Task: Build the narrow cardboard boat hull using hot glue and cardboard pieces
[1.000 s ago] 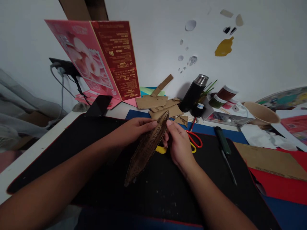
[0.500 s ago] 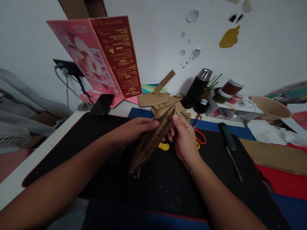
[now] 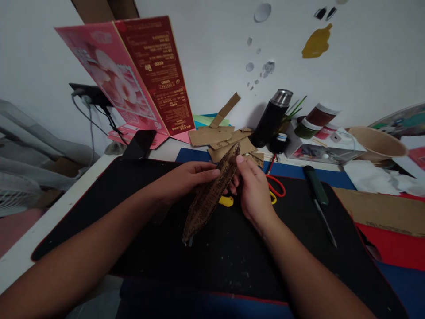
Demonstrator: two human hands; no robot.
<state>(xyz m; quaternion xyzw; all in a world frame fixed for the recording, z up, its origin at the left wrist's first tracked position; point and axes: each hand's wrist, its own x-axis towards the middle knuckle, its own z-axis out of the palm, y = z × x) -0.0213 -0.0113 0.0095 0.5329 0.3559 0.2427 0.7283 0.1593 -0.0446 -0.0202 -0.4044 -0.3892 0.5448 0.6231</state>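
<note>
A long, leaf-shaped piece of brown corrugated cardboard (image 3: 207, 201) is held up above the black mat (image 3: 99, 208), tilted with its tip pointing away from me. My left hand (image 3: 187, 177) grips its left side, fingers closed along the edge. On the other side, my right hand (image 3: 252, 188) pinches the upper part near the tip. Beneath the hands lie scissors (image 3: 275, 188) with red and yellow handles, partly hidden.
Cardboard scraps (image 3: 215, 137) are piled behind the mat. A black flask (image 3: 270, 119), paint jars (image 3: 315, 122), a paper bowl (image 3: 376, 144) and a screwdriver (image 3: 318, 197) stand to the right. A pink folded card (image 3: 133, 75) leans on the wall; a phone (image 3: 139, 144) lies nearby.
The view has shifted slightly. Both hands keep hold of the cardboard piece, which has turned a little; my right hand's fingers have slid along its upper edge.
</note>
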